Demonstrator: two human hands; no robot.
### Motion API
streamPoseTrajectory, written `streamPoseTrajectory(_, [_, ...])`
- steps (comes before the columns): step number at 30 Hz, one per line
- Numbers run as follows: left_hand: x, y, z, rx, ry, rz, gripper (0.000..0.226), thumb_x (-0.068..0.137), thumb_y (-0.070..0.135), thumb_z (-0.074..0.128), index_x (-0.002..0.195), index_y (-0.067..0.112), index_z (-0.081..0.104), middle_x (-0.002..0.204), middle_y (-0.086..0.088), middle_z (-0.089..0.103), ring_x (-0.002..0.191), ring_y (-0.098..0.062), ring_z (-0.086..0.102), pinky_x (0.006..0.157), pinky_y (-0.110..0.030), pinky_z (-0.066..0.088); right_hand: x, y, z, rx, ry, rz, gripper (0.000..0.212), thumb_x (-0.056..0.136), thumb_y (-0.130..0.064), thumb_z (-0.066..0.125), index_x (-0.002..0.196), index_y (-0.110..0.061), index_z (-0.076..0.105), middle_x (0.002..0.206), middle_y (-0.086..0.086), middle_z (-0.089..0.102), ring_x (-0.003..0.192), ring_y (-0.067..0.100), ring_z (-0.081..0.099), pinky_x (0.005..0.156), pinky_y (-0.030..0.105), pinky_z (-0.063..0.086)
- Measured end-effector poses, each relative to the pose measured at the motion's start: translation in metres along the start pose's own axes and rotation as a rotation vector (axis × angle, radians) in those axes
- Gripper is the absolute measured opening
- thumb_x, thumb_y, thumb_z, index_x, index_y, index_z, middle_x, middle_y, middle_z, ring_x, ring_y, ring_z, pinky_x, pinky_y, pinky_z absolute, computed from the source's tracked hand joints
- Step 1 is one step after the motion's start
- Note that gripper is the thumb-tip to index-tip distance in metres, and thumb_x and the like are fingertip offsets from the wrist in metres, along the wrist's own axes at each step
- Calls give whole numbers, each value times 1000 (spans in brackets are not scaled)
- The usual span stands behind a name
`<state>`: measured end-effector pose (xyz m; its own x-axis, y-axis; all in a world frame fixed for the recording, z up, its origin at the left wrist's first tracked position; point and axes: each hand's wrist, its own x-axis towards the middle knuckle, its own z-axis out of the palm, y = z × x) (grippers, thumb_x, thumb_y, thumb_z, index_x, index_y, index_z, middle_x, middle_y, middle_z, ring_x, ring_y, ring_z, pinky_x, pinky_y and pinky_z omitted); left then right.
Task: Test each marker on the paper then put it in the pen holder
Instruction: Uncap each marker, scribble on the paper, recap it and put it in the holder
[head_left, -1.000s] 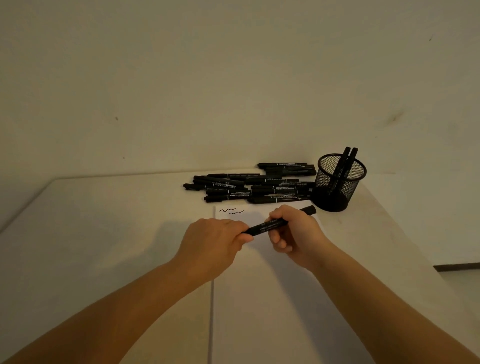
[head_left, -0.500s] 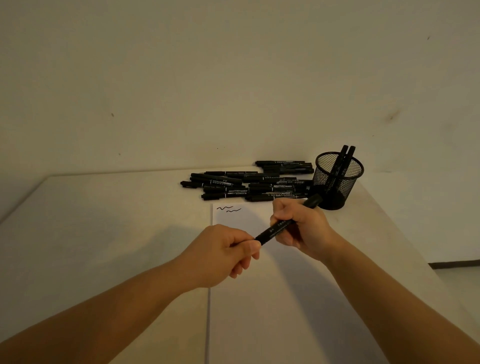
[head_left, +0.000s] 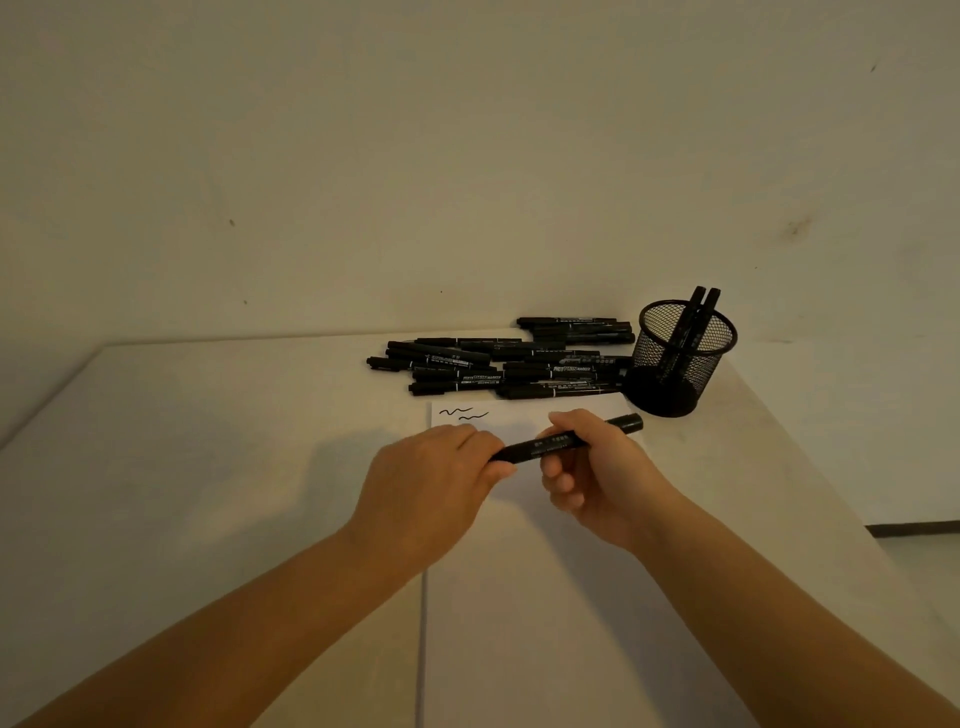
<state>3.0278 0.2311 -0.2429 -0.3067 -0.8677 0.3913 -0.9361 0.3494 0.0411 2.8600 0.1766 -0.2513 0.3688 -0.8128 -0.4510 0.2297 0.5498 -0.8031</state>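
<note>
We grip one black marker (head_left: 558, 444) over the paper (head_left: 519, 597), left hand (head_left: 431, 483) pinching its near end, right hand (head_left: 597, 467) wrapping the barrel, mesh pen holder (head_left: 675, 358) beyond

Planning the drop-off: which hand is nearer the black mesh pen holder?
Right. The right hand sits just front-left of the black mesh pen holder; the left hand is farther left.

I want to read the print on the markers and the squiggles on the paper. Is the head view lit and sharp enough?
Head view: dim, warm light; both hands cast a soft shadow leftward over the table. The squiggles read clearly on the paper; white print on the marker pile is partly legible, print on the held marker too small. Wide-angle bending at the edges.
</note>
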Motion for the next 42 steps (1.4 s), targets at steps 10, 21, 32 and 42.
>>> streamPoseTrajectory(10, [2, 1, -12, -60, -106, -30, 27, 94, 45, 21, 85, 26, 38, 65, 11, 40, 50, -8, 35, 46, -18, 19, -10, -10, 0, 31, -93, 57, 28, 87, -18, 44, 63, -6, 53, 43, 5, 47, 31, 10, 36, 28, 16, 27])
streamPoseTrajectory(21, [-7, -71, 7, -875, -22, -623, 37, 97, 26, 34, 65, 21, 50, 58, 9, 61, 63, -9, 58, 61, -24, 45, -14, -46, -29, -49, 48, -537, 34, 86, -10, 42, 54, -10, 55, 38, 5, 45, 28, 13, 33, 33, 14, 26])
streamPoseTrajectory(32, [-23, -40, 44, -453, -306, -128, 42, 97, 34, 28, 138, 27, 35, 147, 8, 34, 134, -7, 32, 110, -19, 23, 20, -15, -21, -496, 142, -388, 11, 84, -14, 63, 90, -22, 67, 72, 0, 65, 61, 10, 58, 53, 24, 47])
streamPoseTrajectory(42, [-42, -37, 38, -413, -367, -94, 47, 96, 37, 27, 141, 28, 24, 150, 11, 24, 136, -3, 26, 107, -9, 14, 53, -16, 0, -578, 198, -468, 9, 89, -18, 57, 81, -20, 61, 63, 0, 65, 50, 5, 58, 48, 21, 46])
